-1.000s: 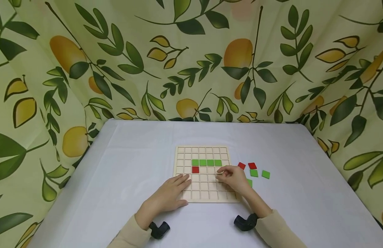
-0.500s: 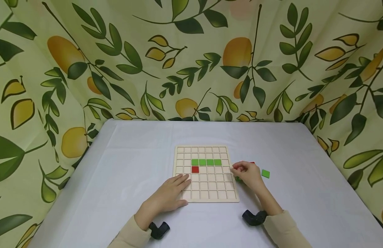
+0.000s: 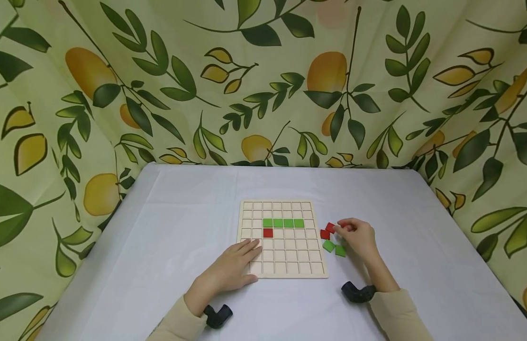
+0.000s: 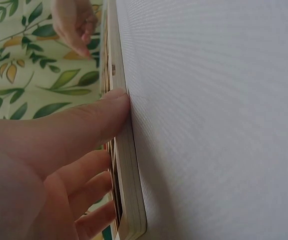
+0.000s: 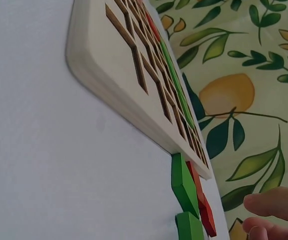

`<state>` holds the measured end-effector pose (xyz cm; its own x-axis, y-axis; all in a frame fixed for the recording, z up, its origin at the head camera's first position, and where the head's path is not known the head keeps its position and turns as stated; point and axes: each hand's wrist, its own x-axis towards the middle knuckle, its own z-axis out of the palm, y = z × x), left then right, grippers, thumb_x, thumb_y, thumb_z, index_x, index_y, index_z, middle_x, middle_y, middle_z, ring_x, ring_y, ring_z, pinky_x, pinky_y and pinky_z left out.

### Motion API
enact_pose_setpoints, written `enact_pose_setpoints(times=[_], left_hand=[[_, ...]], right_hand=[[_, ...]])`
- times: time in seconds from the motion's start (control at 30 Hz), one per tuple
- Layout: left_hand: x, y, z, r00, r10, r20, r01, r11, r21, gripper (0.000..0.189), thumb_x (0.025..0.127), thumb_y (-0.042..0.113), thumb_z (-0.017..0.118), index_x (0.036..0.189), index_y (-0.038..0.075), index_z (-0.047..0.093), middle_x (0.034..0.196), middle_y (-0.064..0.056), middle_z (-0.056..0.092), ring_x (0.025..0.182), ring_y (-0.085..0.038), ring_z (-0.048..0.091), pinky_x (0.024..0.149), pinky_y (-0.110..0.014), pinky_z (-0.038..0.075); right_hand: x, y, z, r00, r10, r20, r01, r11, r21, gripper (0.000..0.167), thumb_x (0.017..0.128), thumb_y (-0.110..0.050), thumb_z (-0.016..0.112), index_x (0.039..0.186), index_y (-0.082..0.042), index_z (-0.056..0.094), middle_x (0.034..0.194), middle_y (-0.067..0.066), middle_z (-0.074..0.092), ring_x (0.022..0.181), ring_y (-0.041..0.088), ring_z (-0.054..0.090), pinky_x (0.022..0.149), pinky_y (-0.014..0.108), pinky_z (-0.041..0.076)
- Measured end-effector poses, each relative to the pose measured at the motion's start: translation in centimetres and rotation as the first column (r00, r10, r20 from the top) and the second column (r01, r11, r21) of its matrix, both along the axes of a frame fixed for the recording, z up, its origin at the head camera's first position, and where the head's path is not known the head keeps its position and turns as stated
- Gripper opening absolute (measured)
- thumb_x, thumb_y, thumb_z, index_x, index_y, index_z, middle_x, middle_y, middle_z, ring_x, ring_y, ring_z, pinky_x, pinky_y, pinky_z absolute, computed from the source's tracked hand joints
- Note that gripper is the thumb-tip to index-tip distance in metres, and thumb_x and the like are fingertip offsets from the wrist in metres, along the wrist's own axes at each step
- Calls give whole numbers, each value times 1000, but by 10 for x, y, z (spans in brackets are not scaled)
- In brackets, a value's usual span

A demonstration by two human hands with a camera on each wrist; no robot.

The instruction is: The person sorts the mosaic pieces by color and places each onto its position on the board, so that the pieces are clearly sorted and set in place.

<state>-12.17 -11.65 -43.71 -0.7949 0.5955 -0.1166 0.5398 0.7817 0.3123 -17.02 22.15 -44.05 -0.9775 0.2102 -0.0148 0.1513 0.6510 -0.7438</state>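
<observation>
My left hand (image 3: 229, 265) rests with extended fingers on the front left of a square wooden grid board (image 3: 292, 269). Its thumb (image 4: 103, 112) lies against the board's edge in the left wrist view. Several green tiles (image 3: 278, 223) form a row in the grid, with a red tile (image 3: 268, 233) under the leftmost. Beyond the board's right edge, my right hand (image 3: 358, 239) hovers with bent fingers, fingertips beside a loose red tile (image 3: 330, 227). In the right wrist view its fingers (image 5: 274, 202) are apart from the tiles, and nothing shows between them.
Another red tile (image 3: 325, 235) and two green tiles (image 3: 329, 246) lie close to the board's right edge. A white cloth (image 3: 182, 208) covers the table. Behind hangs a curtain (image 3: 263, 94) printed with fruit and leaves. Black wrist mounts (image 3: 358, 292) sit below both hands.
My right hand has moved from over the board to the right, across to the loose tiles. It now covers tiles that showed earlier. My left hand stays in place.
</observation>
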Motion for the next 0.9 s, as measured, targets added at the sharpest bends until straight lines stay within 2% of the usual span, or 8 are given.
enact_pose_setpoints(times=[0.33,0.63,0.9], left_hand=[[1,0,1,1000,-1,-1,1,1000,9,67,88,34,66,145,8,42,156,-9,38,145,-31,35,118,-49,34],[1,0,2,1000,0,4,0,1000,6,67,88,33,66,146,8,42,156,-9,38,145,-32,34,118,-48,33],[1,0,0,1000,0,1,0,1000,2,67,89,34,66,146,8,41,156,-9,37,145,-31,34,118,-48,33]], right_hand=[[-1,13,-3,998,-34,48,32,999,38,30,86,-18,70,106,4,68,69,2,52,71,16,45,53,19,34],[0,19,-5,995,-85,60,78,991,104,35,85,-21,70,107,6,66,66,5,53,68,18,44,51,21,34],[0,21,-7,993,-107,56,98,984,152,35,83,-22,72,102,7,67,62,4,49,65,18,42,51,23,31]])
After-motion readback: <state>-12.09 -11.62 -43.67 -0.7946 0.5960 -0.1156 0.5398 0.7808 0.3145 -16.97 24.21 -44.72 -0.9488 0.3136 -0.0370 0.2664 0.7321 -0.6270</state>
